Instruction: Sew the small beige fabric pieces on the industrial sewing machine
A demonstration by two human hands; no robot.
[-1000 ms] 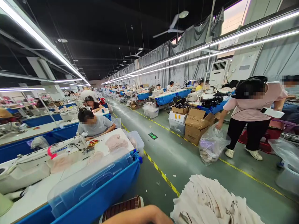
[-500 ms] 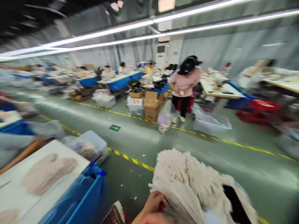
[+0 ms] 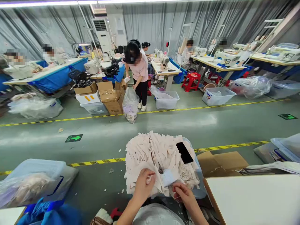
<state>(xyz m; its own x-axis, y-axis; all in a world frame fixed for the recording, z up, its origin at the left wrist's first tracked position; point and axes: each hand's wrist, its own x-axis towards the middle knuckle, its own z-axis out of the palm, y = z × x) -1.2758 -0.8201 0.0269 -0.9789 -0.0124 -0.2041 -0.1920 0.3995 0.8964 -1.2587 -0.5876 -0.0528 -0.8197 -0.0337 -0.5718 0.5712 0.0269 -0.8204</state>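
A large heap of cream fabric pieces [image 3: 152, 150] fills a pale blue plastic bin [image 3: 200, 187] in front of me. My left hand [image 3: 143, 184] is at the near left of the heap, its fingers curled and pinching a cream fabric piece. Near the bin's front edge, my right hand [image 3: 185, 195] has thumb and fingers closed together; a bit of red shows at the fingertips, too small to name. Between the hands lies a small light-blue folded piece [image 3: 168, 177]. A black phone [image 3: 184, 152] rests on the heap's right side.
A white tabletop [image 3: 255, 198] stands at my right beside an open cardboard box [image 3: 222, 164]. At left are a lidded clear bin [image 3: 44, 168] and blue cloth [image 3: 49, 212]. Across the aisle, a person in pink [image 3: 139, 67] stands by a clear bag [image 3: 130, 104], before sewing tables.
My view has swung right and down, bringing the bin and both hands to the centre. The person across the aisle now bends over the clear bag with one hand lowered towards it.
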